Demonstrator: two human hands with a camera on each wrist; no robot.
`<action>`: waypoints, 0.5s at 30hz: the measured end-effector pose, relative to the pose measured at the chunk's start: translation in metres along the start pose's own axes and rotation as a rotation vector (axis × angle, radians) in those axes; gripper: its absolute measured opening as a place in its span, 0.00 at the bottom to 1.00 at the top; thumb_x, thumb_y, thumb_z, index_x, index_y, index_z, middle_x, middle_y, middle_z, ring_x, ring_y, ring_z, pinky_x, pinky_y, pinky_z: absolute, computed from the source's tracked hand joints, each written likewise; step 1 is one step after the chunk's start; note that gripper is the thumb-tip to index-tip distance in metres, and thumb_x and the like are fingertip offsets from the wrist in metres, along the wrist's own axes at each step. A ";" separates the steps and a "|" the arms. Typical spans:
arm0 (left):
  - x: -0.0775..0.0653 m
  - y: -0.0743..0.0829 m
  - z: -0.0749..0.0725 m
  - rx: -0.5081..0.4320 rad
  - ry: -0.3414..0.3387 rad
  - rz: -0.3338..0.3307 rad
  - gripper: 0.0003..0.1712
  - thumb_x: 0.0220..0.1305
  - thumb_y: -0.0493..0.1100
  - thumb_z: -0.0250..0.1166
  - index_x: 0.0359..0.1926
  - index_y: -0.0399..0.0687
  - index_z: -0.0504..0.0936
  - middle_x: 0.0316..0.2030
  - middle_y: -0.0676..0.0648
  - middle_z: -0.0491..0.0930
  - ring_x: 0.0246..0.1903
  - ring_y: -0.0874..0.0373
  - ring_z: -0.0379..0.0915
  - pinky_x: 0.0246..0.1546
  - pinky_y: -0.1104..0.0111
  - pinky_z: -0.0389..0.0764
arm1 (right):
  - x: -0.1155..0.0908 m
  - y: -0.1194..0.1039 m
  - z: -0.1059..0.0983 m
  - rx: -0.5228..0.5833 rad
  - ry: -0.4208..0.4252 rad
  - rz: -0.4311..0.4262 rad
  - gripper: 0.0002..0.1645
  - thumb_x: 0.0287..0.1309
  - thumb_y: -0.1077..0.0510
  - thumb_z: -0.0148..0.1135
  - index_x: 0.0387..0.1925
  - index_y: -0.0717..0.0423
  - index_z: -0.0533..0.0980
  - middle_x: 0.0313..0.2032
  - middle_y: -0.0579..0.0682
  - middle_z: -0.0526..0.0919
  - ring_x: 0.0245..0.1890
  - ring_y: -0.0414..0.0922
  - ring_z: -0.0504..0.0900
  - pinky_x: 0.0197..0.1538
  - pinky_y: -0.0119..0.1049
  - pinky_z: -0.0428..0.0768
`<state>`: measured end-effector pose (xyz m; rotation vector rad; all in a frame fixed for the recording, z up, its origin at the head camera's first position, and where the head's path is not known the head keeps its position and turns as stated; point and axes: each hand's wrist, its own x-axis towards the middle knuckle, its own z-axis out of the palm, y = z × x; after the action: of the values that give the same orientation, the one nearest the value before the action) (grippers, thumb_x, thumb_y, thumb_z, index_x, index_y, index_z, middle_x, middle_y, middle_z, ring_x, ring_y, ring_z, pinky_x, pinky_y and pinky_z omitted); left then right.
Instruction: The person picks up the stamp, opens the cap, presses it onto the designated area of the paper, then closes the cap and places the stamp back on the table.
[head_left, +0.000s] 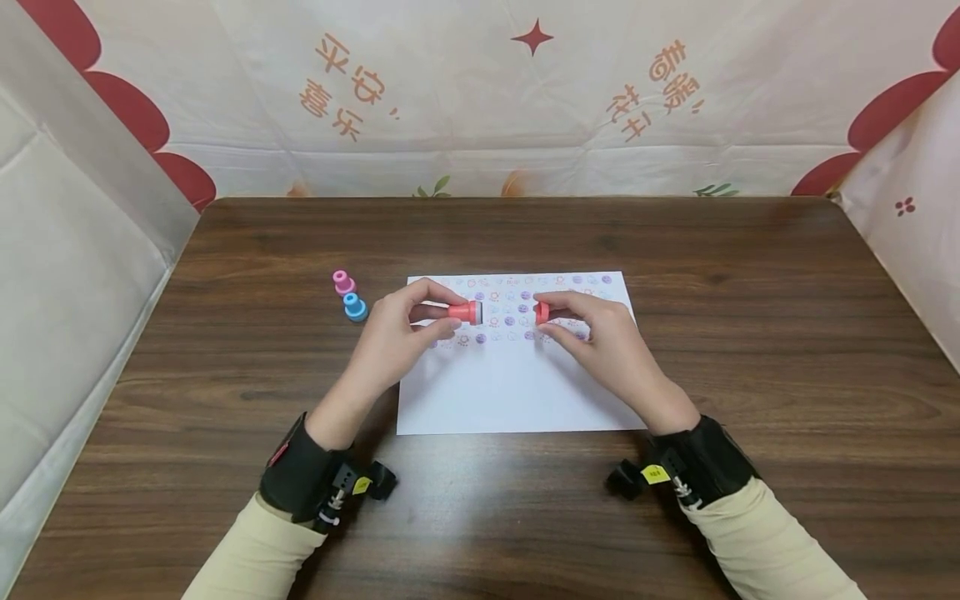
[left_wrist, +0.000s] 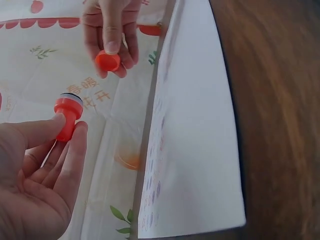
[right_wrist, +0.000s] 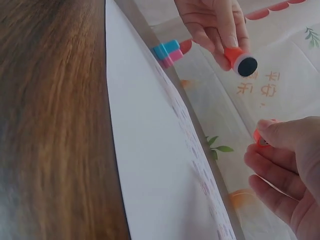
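Observation:
My left hand (head_left: pixel 401 325) pinches a red stamp (head_left: pixel 467 312) by its handle, its dark stamping face bare and turned toward the other hand. In the left wrist view the same stamp (left_wrist: pixel 68 116) tilts upward between thumb and fingers. A small red cap (head_left: pixel 542 312) sits between the thumb and fingers of my right hand (head_left: pixel 603 333), apart from the stamp. Its hollow side shows in the left wrist view, where the cap (left_wrist: pixel 107 61) faces the stamp. Both hands are above a white sheet of paper (head_left: pixel 517 392) with rows of small purple, blue and red prints across its upper half.
Left of the paper, a pink stamp (head_left: pixel 343 282) and a blue stamp (head_left: pixel 355 307) stand side by side on the brown wooden table (head_left: pixel 225 400). A patterned cloth (head_left: pixel 480 100) hangs behind the table's far edge and along its sides.

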<state>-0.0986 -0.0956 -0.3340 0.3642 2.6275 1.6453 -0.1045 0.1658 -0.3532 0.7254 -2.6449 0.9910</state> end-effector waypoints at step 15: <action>0.004 0.009 0.002 -0.051 -0.023 0.050 0.14 0.57 0.35 0.69 0.45 0.42 0.80 0.47 0.42 0.81 0.43 0.55 0.82 0.45 0.55 0.85 | -0.011 0.013 -0.015 -0.016 0.060 0.018 0.26 0.45 0.61 0.74 0.50 0.56 0.80 0.40 0.53 0.88 0.39 0.43 0.83 0.44 0.52 0.84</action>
<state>-0.1007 -0.0893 -0.3261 0.4481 2.5752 1.7080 -0.1009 0.1883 -0.3529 0.6590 -2.6091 0.9791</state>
